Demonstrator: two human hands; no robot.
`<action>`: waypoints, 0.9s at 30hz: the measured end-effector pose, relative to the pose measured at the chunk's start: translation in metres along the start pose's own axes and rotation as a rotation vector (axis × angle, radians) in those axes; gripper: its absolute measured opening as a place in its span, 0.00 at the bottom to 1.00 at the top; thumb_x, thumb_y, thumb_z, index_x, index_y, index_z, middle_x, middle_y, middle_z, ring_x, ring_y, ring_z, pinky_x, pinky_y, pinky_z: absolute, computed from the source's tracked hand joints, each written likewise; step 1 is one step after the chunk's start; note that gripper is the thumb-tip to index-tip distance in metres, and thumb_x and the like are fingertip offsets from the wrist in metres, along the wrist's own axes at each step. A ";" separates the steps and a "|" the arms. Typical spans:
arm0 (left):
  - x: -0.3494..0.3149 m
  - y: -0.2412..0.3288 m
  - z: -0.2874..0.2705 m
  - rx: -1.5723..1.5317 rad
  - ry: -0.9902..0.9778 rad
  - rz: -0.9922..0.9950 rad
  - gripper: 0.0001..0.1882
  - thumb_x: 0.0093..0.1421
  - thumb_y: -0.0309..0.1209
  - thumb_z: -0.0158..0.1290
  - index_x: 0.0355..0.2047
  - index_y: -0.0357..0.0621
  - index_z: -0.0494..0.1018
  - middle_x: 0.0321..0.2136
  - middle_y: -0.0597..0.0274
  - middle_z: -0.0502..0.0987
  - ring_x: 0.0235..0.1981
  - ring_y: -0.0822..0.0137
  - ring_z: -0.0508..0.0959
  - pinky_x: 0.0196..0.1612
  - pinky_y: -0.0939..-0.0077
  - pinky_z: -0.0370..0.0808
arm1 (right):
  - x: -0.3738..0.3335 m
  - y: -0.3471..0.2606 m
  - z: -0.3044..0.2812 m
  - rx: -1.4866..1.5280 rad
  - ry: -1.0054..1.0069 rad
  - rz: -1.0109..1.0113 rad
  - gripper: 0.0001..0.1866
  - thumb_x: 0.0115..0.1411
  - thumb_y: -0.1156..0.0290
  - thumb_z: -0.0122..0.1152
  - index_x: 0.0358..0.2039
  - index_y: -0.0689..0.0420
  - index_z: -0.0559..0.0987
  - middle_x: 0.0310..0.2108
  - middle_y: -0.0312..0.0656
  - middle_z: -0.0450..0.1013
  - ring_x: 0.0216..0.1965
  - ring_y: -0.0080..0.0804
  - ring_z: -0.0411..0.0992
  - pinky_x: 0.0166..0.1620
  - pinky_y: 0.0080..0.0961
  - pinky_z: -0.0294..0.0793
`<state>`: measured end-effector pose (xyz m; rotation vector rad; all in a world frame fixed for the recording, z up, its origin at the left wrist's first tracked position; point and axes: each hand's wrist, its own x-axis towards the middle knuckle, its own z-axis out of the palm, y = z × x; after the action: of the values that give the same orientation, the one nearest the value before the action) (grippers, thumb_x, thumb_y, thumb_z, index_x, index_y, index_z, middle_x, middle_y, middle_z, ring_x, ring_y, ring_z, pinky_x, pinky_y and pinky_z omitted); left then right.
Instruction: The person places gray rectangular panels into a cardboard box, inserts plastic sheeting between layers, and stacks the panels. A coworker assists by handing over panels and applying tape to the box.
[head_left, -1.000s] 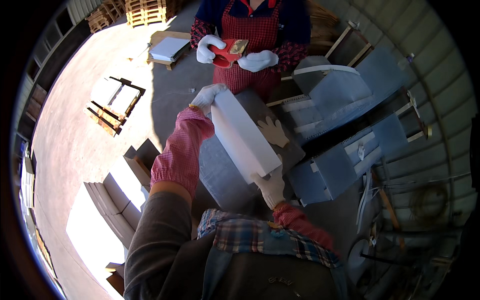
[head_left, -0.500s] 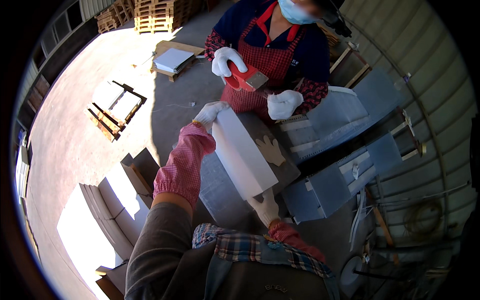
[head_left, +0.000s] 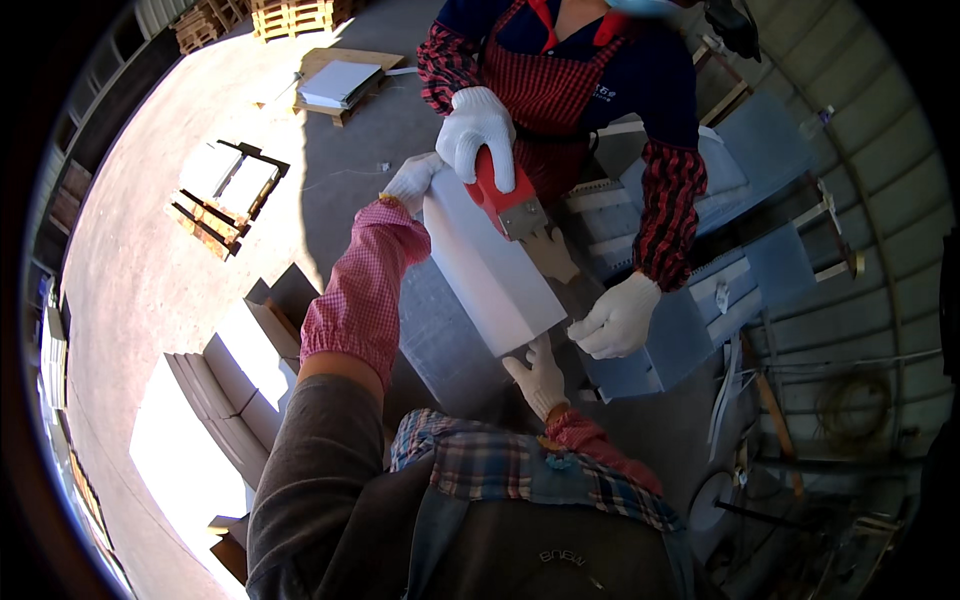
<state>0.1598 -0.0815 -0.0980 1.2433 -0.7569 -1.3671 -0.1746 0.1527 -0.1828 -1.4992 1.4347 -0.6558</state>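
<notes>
A long white box (head_left: pixel 490 270) lies slantwise on a grey work surface (head_left: pixel 440 345). My left hand (head_left: pixel 412 182), in a white glove, is closed over its far end. At its near end my right hand (head_left: pixel 538 378), also gloved, has thumb and fingers spread, the fingertips at the box's edge. A co-worker's gloved hand (head_left: pixel 477 135) holds a red tape dispenser (head_left: pixel 500 195) against the box's right side. The co-worker's other gloved hand (head_left: pixel 618 318) is pinched beside the near right corner; any tape there is too thin to make out. A loose white glove (head_left: pixel 552 255) lies right of the box.
The co-worker in a red checked apron (head_left: pixel 540 100) stands across the surface. Grey-blue panels (head_left: pixel 680 330) stand at the right. Stacked white boards (head_left: pixel 195 440) are at the lower left. Pallets (head_left: pixel 225 200) with white sheets rest on the floor farther off.
The co-worker has leaned in and brought the tape dispenser down to the box. Their other hand has moved toward me, to the box's near end. My hands stay at the two ends.
</notes>
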 end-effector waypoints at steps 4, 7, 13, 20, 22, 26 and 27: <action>-0.004 0.003 0.003 0.007 -0.013 0.011 0.18 0.64 0.35 0.57 0.51 0.37 0.80 0.44 0.55 0.83 0.42 0.60 0.83 0.52 0.65 0.78 | -0.002 0.010 0.004 -0.050 0.032 0.020 0.41 0.60 0.56 0.69 0.67 0.60 0.63 0.61 0.53 0.71 0.61 0.50 0.72 0.59 0.38 0.74; -0.007 0.005 0.006 -0.001 -0.015 0.016 0.19 0.64 0.35 0.57 0.51 0.37 0.80 0.44 0.55 0.83 0.42 0.60 0.82 0.52 0.65 0.78 | 0.001 0.012 0.003 -0.075 0.011 0.036 0.42 0.60 0.56 0.69 0.68 0.60 0.61 0.62 0.56 0.70 0.61 0.52 0.72 0.60 0.40 0.73; 0.001 0.000 -0.002 0.012 -0.036 0.033 0.19 0.64 0.36 0.57 0.51 0.37 0.80 0.43 0.55 0.83 0.42 0.61 0.82 0.52 0.66 0.78 | 0.008 0.007 0.000 -0.123 -0.052 0.075 0.46 0.60 0.54 0.69 0.71 0.60 0.58 0.64 0.61 0.67 0.63 0.56 0.70 0.62 0.43 0.70; 0.002 -0.003 -0.004 0.077 -0.026 0.083 0.18 0.65 0.37 0.52 0.50 0.39 0.79 0.42 0.55 0.83 0.41 0.60 0.83 0.47 0.62 0.81 | 0.006 0.004 0.005 -0.120 -0.084 0.157 0.45 0.61 0.51 0.69 0.70 0.61 0.60 0.66 0.57 0.66 0.65 0.55 0.68 0.64 0.42 0.68; 0.001 -0.003 -0.001 0.061 -0.036 0.069 0.18 0.65 0.37 0.52 0.50 0.39 0.79 0.42 0.55 0.83 0.41 0.60 0.83 0.46 0.62 0.81 | 0.006 0.005 0.005 -0.081 -0.045 0.123 0.46 0.60 0.50 0.69 0.70 0.60 0.60 0.63 0.55 0.68 0.63 0.53 0.70 0.63 0.40 0.69; -0.014 0.009 0.004 0.093 -0.011 0.051 0.18 0.65 0.36 0.52 0.50 0.39 0.79 0.42 0.55 0.83 0.40 0.61 0.83 0.45 0.63 0.81 | 0.011 -0.015 0.001 -0.013 0.050 0.015 0.49 0.59 0.50 0.71 0.72 0.59 0.57 0.59 0.51 0.72 0.59 0.46 0.73 0.60 0.36 0.70; -0.013 0.008 0.002 0.094 -0.007 0.057 0.18 0.65 0.36 0.52 0.50 0.39 0.80 0.42 0.55 0.83 0.39 0.61 0.83 0.45 0.63 0.81 | 0.012 -0.017 0.001 -0.018 0.060 -0.005 0.51 0.58 0.52 0.72 0.73 0.60 0.55 0.59 0.50 0.72 0.59 0.44 0.72 0.60 0.35 0.70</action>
<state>0.1586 -0.0710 -0.0869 1.2815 -0.8633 -1.3029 -0.1637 0.1398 -0.1709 -1.5085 1.4862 -0.6973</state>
